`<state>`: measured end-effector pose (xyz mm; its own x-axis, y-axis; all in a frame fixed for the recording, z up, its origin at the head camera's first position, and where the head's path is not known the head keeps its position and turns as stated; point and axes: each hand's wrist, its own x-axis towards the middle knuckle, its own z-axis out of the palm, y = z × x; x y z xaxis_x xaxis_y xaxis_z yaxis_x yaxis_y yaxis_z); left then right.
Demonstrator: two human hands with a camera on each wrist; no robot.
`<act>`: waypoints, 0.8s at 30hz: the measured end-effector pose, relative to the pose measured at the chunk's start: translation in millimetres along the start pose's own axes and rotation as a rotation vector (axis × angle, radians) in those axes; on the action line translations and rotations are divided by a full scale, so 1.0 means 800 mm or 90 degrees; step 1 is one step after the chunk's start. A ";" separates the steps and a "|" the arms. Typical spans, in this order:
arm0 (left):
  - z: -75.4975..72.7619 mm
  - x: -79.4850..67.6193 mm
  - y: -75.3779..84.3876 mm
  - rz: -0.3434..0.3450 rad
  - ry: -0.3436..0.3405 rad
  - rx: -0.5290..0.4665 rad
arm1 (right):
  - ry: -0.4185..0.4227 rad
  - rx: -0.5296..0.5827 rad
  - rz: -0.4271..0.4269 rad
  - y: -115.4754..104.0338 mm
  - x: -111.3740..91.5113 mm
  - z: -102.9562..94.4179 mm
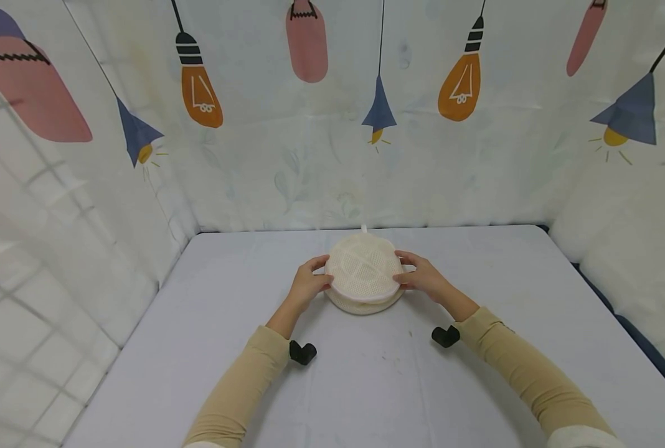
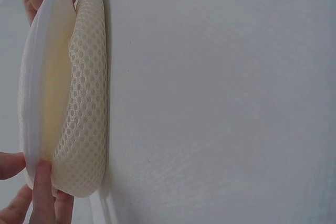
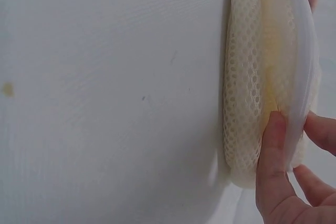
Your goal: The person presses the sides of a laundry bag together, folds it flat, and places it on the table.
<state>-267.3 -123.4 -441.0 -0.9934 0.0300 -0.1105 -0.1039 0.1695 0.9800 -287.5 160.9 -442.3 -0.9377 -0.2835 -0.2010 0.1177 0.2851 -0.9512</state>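
A round cream mesh laundry bag (image 1: pixel 364 266) lies near the far edge of the table, its white loop (image 1: pixel 363 229) pointing away from me. Its white-rimmed lid (image 2: pixel 32 87) is tilted up off the thick honeycomb-mesh base (image 2: pixel 86 98), leaving a gap that shows a yellowish inside. On the left side, my left hand (image 1: pixel 309 285) pinches the lid's rim between thumb and fingers. Opposite it, my right hand (image 1: pixel 426 277) pinches the same rim, with a finger in the gap as the right wrist view shows. The base rests on the tabletop.
A white cloth covers the table (image 1: pixel 360 386), with a few small specks (image 1: pixel 391 358) near the middle. White curtains printed with lamps (image 1: pixel 380 106) and bulbs hang behind and at both sides. Black wrist mounts (image 1: pixel 303 353) sit at my cuffs.
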 end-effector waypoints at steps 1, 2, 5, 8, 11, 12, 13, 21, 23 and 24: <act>0.000 0.000 0.000 -0.001 0.001 0.002 | 0.000 0.001 0.001 -0.001 0.000 0.000; 0.000 0.000 0.000 -0.001 0.001 0.003 | -0.001 0.000 0.000 -0.001 0.000 0.000; 0.001 0.001 0.000 -0.002 0.004 0.005 | -0.005 -0.007 -0.002 -0.002 -0.001 -0.001; 0.001 0.002 -0.001 -0.002 0.004 0.007 | -0.006 -0.024 0.000 -0.003 -0.001 -0.001; 0.001 0.003 -0.001 -0.004 0.005 0.008 | -0.009 -0.050 -0.003 -0.004 0.000 0.000; 0.001 0.003 -0.001 -0.005 0.005 0.010 | -0.009 -0.057 -0.005 -0.004 0.000 -0.001; 0.001 0.003 -0.001 -0.006 0.005 0.012 | -0.009 -0.062 -0.006 -0.004 0.000 0.000; 0.000 0.005 -0.003 -0.012 0.005 0.020 | -0.005 -0.083 -0.009 -0.003 0.004 -0.001; 0.000 0.006 -0.003 -0.013 0.007 0.024 | -0.002 -0.085 -0.007 -0.004 0.005 -0.001; 0.000 0.006 -0.003 -0.014 0.007 0.026 | -0.003 -0.091 -0.010 -0.004 0.005 -0.001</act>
<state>-272.0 -123.6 -444.1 -0.9914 0.0145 -0.1303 -0.1244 0.2097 0.9698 -292.0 159.5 -439.8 -0.9372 -0.2935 -0.1886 0.0554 0.4086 -0.9110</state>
